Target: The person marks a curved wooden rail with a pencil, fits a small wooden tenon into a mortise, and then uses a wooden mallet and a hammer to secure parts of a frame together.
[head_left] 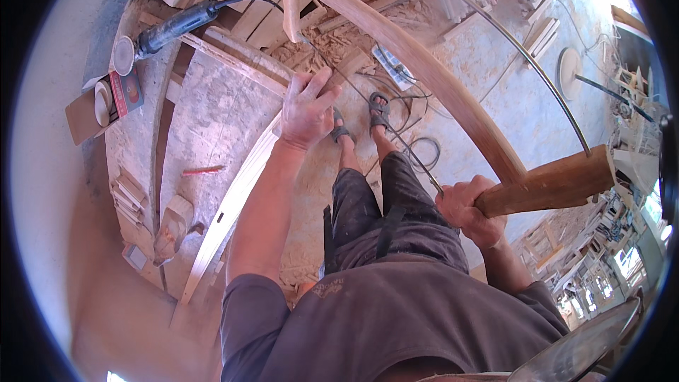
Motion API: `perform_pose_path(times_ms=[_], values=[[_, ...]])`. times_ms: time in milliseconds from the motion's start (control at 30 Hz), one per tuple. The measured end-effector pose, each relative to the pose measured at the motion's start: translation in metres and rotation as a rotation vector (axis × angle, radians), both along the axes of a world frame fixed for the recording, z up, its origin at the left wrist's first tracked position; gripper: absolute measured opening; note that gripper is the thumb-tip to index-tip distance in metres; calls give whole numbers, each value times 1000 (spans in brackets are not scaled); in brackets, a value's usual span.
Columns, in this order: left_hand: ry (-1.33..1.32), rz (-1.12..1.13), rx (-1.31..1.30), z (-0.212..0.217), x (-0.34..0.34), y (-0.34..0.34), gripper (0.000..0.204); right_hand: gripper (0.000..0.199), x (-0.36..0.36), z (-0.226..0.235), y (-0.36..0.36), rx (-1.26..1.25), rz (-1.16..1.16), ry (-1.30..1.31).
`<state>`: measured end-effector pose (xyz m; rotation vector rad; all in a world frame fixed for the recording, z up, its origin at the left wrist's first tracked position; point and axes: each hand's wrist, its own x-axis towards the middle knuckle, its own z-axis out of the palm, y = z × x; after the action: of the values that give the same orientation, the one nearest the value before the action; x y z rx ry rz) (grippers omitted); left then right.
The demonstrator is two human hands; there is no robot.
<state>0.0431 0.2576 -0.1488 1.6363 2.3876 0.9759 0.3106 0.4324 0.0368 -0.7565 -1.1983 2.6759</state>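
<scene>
Saw: a wooden frame saw (417,64) stretches from the top edge down to the person's right, in the air above the floor (311,223); its far post (288,3) and its metal rod (527,53) are both cut off by that edge.
Blade: a thin dark strip (378,116) running between the posts; too fine to show teeth.
Right hand: the right hand (470,209) grips the inner end of the thick near post (548,187), fingers bent and closed round it beside the blade's end; some fingertips are hidden.
Left hand: the left hand (305,110) is raised near the blade's far end, fingers bent and slightly apart; cannot tell whether they touch or pinch the blade.
Bench: on the left, the bench (219,110) carries a grinder (177,28), a red pencil (204,170) and a lump of wood (173,226) whose shape is unclear.
Pale strip: a curved wooden strip (226,216) lies along the bench's near side, partly hidden by the left forearm.
Lower right: a shiny curved thing (580,343), cut off and hard to identify.
Right edge: clutter, squeezed and blurred.
</scene>
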Motion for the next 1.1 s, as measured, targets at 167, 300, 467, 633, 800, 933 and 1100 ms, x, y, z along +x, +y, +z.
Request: perform_pose_path(times_ms=[167, 300, 467, 633, 800, 933, 1100], values=[[14, 4, 7, 1, 0, 0, 27, 28, -2, 1, 7, 18, 39, 35], [10, 1, -3, 0, -1, 0, 27, 25, 4, 0, 6, 32, 47, 18], [14, 0, 0, 3, -1, 0, 24, 29, -11, -24, 5, 55, 29, -24], [-49, 79, -2, 8, 1, 4, 31, 25, -20, -31, 7, -14, -6, -1], [71, 266, -173, 13, -4, -9, 59, 22, -10, -29, 1, -9, -26, -23], [99, 219, -454, 17, -5, -9, 73, 21, -15, -24, -10, -19, -66, -27], [20, 211, -531, 18, -5, -4, 72, 18, -14, 4, -20, -11, -103, -157]])
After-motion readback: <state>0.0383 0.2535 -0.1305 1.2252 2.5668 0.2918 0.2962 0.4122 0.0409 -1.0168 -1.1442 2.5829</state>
